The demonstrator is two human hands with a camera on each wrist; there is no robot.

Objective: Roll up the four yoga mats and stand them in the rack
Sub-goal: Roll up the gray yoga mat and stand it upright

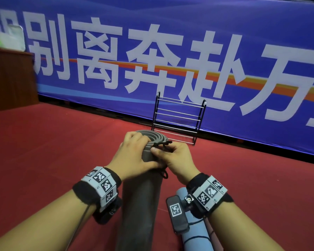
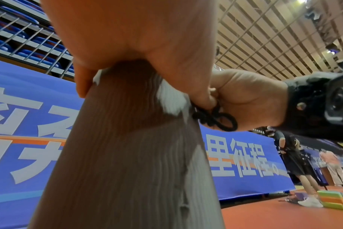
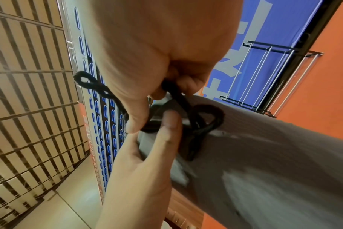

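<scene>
Left hand point(image 1: 134, 156) gripping upright rolled grey mat point(image 1: 140, 196), right hand point(image 1: 174, 156) pinching its black cord point(image 1: 162, 143); blue mat point(image 1: 194, 230) rolled too, rack point(image 1: 178, 120) unfilled.

Head view looks forward and down over both forearms at the red floor point(image 1: 62, 151), facing the blue banner point(image 1: 261, 42) and wire rack point(image 1: 178, 118) beyond. Left wrist view sits very close under the left hand point(image 2: 127, 38), aimed up along the grey rolled mat point(image 2: 117, 155) toward banner, seating and ceiling. Right wrist view, equally close and rotated, shares the mat, black cord point(image 3: 202, 120), banner and rack.
</scene>
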